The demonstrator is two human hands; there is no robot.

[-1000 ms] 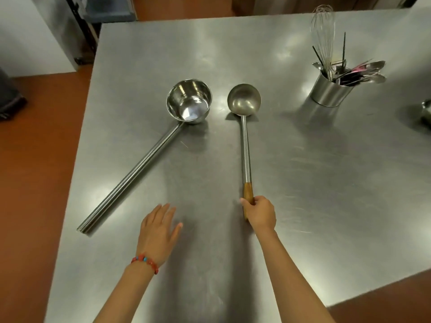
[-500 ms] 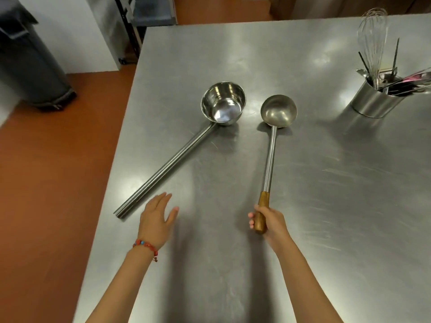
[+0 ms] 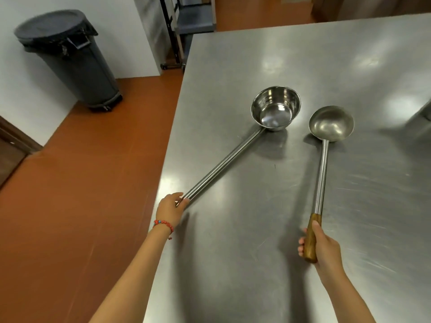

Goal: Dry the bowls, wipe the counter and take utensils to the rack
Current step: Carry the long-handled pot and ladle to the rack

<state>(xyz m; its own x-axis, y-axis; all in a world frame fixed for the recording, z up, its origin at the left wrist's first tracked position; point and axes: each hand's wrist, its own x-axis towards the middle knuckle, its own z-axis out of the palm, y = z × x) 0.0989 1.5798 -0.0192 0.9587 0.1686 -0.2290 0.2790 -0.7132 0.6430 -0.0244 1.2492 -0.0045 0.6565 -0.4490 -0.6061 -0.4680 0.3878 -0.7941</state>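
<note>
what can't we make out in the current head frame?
- Rack: not in view.
- Metal object at right edge: cut off, unidentifiable.
- Left hand on dipper handle: handle end hidden by the fingers.
- Ladle bowl: lifted or touching the counter, unclear.
- Trash bin: blurred.

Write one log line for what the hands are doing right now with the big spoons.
left hand: grips end of dipper handle | right hand: grips ladle by wooden grip | both bowls over counter | next: rack, likely
</note>
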